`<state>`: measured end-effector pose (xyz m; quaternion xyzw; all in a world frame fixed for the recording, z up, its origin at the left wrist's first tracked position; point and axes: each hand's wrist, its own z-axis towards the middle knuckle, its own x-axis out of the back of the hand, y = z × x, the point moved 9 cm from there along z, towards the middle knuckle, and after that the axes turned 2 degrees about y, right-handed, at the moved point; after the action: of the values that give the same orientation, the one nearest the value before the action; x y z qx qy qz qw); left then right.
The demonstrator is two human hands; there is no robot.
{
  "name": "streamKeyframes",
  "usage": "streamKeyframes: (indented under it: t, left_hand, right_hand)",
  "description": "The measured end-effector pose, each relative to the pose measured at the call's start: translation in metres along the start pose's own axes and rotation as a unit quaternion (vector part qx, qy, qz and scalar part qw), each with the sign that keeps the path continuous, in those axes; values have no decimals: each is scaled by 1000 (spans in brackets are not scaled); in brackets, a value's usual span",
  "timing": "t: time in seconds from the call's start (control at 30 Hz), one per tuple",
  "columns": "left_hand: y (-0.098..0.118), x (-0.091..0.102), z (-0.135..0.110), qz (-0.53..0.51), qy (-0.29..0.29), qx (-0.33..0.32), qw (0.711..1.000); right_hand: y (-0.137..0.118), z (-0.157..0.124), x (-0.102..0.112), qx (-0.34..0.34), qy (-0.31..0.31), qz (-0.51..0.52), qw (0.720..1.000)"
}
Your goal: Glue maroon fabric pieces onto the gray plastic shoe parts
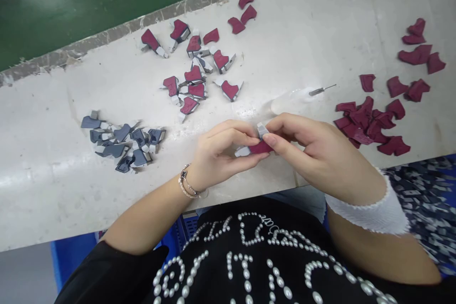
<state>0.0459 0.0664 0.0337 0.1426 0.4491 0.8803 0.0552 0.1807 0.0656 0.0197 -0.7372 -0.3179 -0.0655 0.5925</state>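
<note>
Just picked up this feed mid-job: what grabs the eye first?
At the near edge of the table, the left hand and right hand pinch one maroon-and-grey piece between them. Three heaps lie around them: grey parts to the left, joined parts farther back, and maroon covers to the right.

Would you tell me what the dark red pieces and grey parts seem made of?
Dark red pieces: probably soft rubber or felt-like covers, matte, with limp, uneven outlines. Grey parts: likely moulded plastic, matte, with crisp edges and pale tips.
</note>
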Motion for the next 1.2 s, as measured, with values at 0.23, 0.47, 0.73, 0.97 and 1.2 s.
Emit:
streamKeyframes:
  t: [0.23, 0.47, 0.73, 0.97, 1.2]
  left_hand:
    - [-18, 3, -5, -67, 14, 111, 992]
    - [-30, 0, -13, -115, 20, 186, 976]
    - [-36, -19, -20, -100, -152, 274, 944]
    - [-36, -24, -23, -132, -184, 298, 927]
    - [-35, -23, -18, -77, -202, 244, 946]
  right_hand:
    - [-8, -4, -6, 47, -29, -27, 998]
    - [-19, -7, 2, 100, -24, -75, 992]
    - [-19, -11, 0, 142, -71, -87, 984]
    - [-18, -13, 1, 157, -94, -67, 981]
    - [-16, -11, -4, 147, -104, -81, 980]
